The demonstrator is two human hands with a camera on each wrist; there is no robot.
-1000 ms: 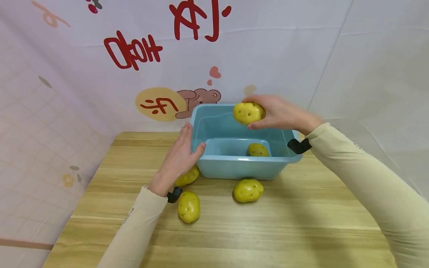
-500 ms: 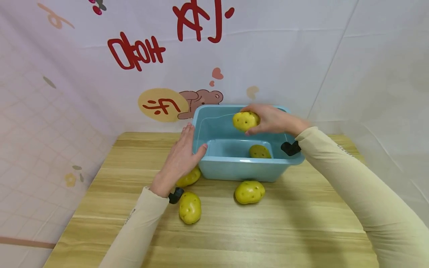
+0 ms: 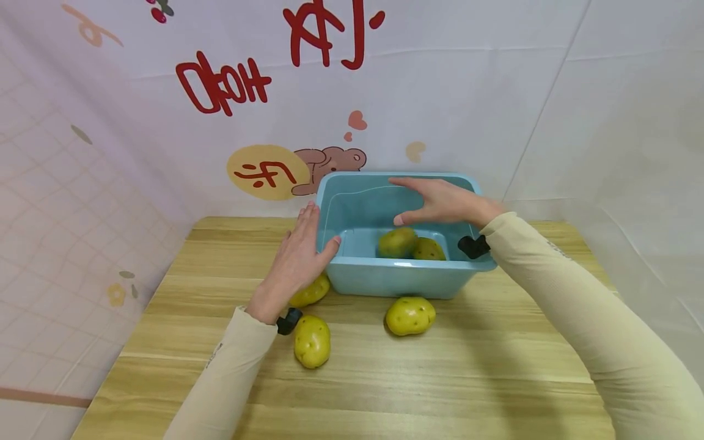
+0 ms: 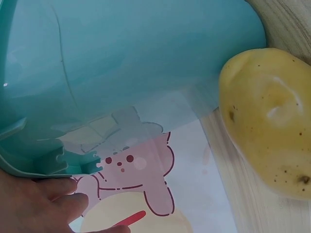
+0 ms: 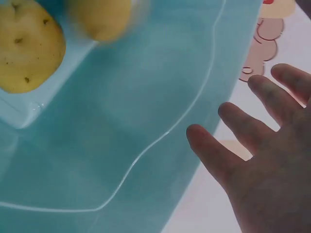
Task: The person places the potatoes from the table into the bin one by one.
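Observation:
A blue plastic bin [image 3: 393, 278] stands at the back of the wooden table. Over its opening my right hand [image 3: 442, 201] is spread, thumb and fingers apart, holding nothing. Below that hand a blurred potato [image 3: 397, 242] is in the bin, beside another potato [image 3: 429, 249]. In the right wrist view the same blurred potato [image 5: 102, 17] shows near the top edge. My left hand [image 3: 294, 263] rests on the bin's left rim with its fingers extended. A potato [image 3: 310, 291] lies partly hidden under the left hand, close to the bin's wall; the left wrist view shows this potato [image 4: 272, 121] large.
On the wooden table [image 3: 467, 379], one potato [image 3: 410, 316] lies in front of the bin and another potato [image 3: 312, 342] near the left wrist. A printed white cloth [image 3: 456, 91] hangs directly behind the bin.
The right hand has let go of its potato, which has dropped from above the rim into the bin. That hand has lowered slightly and its fingers have spread. The left hand stays on the rim.

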